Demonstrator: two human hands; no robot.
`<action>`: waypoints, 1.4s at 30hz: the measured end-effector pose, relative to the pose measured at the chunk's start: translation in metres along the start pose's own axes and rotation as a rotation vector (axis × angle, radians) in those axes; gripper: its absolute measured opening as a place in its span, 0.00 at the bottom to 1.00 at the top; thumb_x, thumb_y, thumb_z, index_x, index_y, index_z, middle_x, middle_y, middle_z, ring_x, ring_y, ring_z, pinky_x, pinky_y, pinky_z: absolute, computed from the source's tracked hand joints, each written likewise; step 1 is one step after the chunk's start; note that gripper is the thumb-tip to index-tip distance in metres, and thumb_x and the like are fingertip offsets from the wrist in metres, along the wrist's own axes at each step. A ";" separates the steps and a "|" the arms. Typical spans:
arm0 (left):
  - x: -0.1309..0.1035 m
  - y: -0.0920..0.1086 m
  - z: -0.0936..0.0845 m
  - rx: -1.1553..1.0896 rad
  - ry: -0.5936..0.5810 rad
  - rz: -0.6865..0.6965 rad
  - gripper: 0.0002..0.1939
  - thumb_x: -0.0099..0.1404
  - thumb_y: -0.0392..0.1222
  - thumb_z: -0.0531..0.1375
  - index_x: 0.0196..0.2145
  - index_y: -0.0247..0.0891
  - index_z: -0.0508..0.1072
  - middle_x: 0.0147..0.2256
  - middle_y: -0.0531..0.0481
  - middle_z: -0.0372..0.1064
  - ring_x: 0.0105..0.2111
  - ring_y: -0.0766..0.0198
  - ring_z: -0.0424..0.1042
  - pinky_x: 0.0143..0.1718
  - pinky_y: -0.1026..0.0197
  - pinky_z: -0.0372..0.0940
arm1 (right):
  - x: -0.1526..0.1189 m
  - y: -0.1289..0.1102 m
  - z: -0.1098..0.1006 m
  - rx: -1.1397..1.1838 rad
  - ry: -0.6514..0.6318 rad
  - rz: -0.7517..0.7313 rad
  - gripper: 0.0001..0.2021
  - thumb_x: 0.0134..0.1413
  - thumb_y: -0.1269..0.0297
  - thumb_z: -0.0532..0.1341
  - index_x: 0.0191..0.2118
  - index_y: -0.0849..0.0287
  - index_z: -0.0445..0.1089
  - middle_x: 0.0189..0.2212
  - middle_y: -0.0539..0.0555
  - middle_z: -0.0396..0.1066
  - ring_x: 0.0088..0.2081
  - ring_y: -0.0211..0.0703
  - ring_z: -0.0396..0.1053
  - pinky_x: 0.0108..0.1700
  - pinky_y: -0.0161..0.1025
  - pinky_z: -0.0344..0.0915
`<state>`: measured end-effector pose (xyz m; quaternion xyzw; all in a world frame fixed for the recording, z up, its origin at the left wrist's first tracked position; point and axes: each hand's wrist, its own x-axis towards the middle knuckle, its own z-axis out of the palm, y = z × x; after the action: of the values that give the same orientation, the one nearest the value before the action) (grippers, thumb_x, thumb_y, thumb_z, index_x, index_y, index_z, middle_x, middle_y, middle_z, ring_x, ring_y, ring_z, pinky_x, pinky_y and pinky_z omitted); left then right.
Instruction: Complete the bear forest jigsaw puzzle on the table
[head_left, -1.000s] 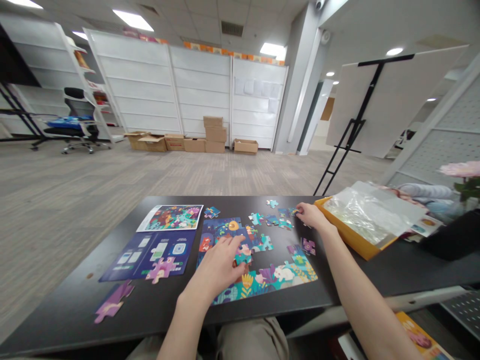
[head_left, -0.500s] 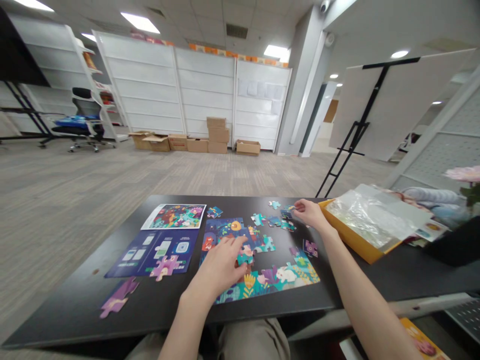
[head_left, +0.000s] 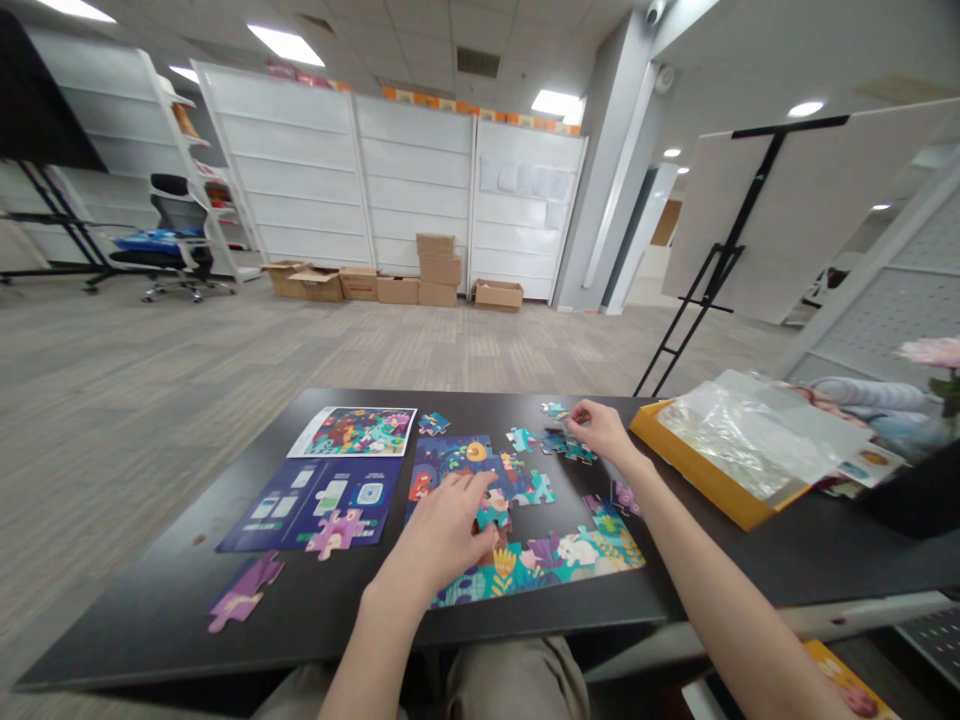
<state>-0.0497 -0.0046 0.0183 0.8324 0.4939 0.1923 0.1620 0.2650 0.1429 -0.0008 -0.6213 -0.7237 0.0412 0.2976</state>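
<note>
My left hand [head_left: 444,525] rests on the partly assembled jigsaw puzzle [head_left: 579,552], fingers stretched and thumb apart, over its left-middle part. Beyond the puzzle, my right hand [head_left: 606,436] pinches a dark blue puzzle piece [head_left: 561,427], largely hidden by the fingertips. It hovers close over some loose teal pieces [head_left: 579,452]. Close by lie a teal-and-white piece [head_left: 521,439] and a light blue one [head_left: 553,410]. A purple piece [head_left: 624,497] shows partly behind my right forearm. The assembled part has a bare gap in its middle right.
Left of the puzzle lies a leaflet with the reference picture [head_left: 360,432], a pink piece [head_left: 334,534] on its lower half. A purple joined section [head_left: 246,592] lies nearer the left edge. A yellow box [head_left: 712,478] with plastic wrapping stands right on the black table [head_left: 360,620].
My right hand has moved left with the dark blue piece, from beside the loose pieces to above them. My left hand stays on the puzzle. The view has shifted slightly.
</note>
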 end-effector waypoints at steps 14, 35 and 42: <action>-0.017 -0.028 -0.019 0.036 0.118 -0.116 0.25 0.62 0.37 0.58 0.58 0.41 0.67 0.51 0.43 0.72 0.52 0.52 0.71 0.51 0.53 0.67 | -0.007 0.039 -0.033 -0.417 -0.098 0.386 0.08 0.53 0.61 0.62 0.36 0.56 0.76 0.35 0.58 0.79 0.40 0.51 0.76 0.36 0.38 0.64; -0.004 -0.012 -0.006 -0.107 0.165 0.062 0.33 0.63 0.33 0.57 0.65 0.47 0.58 0.63 0.44 0.59 0.63 0.54 0.63 0.59 0.52 0.65 | -0.005 0.010 -0.030 -0.271 0.044 0.188 0.10 0.58 0.58 0.60 0.36 0.56 0.76 0.37 0.56 0.80 0.39 0.48 0.75 0.38 0.37 0.62; -0.005 -0.010 -0.002 -0.104 0.061 0.017 0.26 0.64 0.37 0.57 0.60 0.43 0.64 0.59 0.43 0.66 0.57 0.53 0.70 0.56 0.52 0.67 | -0.005 0.015 -0.033 -0.266 0.033 0.207 0.09 0.59 0.59 0.60 0.36 0.55 0.77 0.38 0.55 0.80 0.40 0.48 0.75 0.39 0.37 0.63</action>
<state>-0.0608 -0.0039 0.0147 0.8207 0.4809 0.2446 0.1883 0.2938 0.1317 0.0180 -0.7271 -0.6499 -0.0345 0.2188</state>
